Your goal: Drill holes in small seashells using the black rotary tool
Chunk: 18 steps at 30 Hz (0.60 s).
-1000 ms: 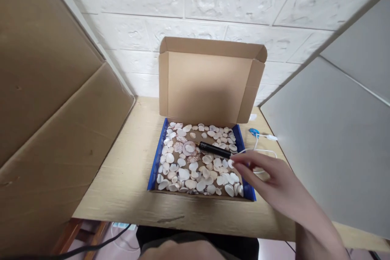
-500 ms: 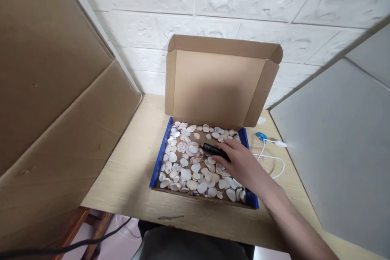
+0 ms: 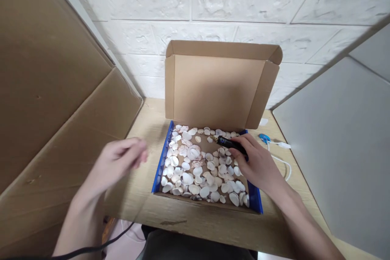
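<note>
In my right hand (image 3: pixel 254 162) is a slim black mini drill (image 3: pixel 227 143) with a brass-coloured tip, its front end pointing left. The tip hovers over the back part of a shallow cardboard box with blue side walls (image 3: pixel 162 158). Many white and pinkish seashells (image 3: pixel 187 178) lie spread across the box floor. A larger pale shell (image 3: pixel 194 153) rests on speckled ones left of the drill. To the left of the box, my left hand (image 3: pixel 122 160) is raised over the table, blurred, its fingers curled closed. Whatever they may hold is hidden.
The box's brown lid (image 3: pixel 217 89) stands upright near a white brick-patterned wall (image 3: pixel 213 0). At right on the wooden table (image 3: pixel 173 215) lie a blue object (image 3: pixel 264 138) and a white cable (image 3: pixel 288 168). Cardboard (image 3: pixel 88 113) rises at left, a grey panel (image 3: pixel 335 142) at right. A black cord (image 3: pixel 100 247) crosses the lower left.
My left hand has come into view from the lower left. My right hand has shifted the drill to the right, away from the larger pale shell.
</note>
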{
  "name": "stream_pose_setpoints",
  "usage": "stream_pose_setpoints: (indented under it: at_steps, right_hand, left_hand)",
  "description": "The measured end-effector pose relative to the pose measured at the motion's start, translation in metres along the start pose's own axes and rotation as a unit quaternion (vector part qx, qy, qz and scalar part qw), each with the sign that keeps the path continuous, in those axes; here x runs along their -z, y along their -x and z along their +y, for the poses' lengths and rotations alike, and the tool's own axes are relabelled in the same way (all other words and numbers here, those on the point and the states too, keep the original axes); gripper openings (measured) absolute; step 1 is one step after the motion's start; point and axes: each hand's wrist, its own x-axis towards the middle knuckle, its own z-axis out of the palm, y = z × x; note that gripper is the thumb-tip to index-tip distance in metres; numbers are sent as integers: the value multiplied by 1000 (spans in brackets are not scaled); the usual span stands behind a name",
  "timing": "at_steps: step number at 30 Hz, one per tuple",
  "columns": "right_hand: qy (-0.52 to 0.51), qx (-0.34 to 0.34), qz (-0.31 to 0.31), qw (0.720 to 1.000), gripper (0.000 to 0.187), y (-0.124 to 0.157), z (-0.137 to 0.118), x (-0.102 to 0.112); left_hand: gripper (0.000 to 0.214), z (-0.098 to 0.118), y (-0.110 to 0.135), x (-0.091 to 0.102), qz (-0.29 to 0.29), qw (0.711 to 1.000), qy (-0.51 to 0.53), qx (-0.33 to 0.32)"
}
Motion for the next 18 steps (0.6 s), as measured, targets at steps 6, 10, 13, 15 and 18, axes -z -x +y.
stream_pose_setpoints:
  at_steps: [6,10,13,15,18]
  right_hand:
    - [-1,-16,31,999,21,1,5,-4]
    - [-10,-25,44,999,20,1,6,-4]
    - [-20,-31,46,998,21,1,5,-6]
    - [-22,-33,48,998,22,1,4,-7]
    - [-18,-33,46,998,22,2,4,-9]
  left_hand:
    - [23,33,-64,-47,-202,941,-171,-212]
    - [19,25,-73,-65,-244,909,-228,-249]
    - [21,19,-72,-69,-237,907,-241,-252]
    - [22,17,-71,-70,-231,908,-240,-254]
    - [21,16,-70,-74,-207,910,-232,-273]
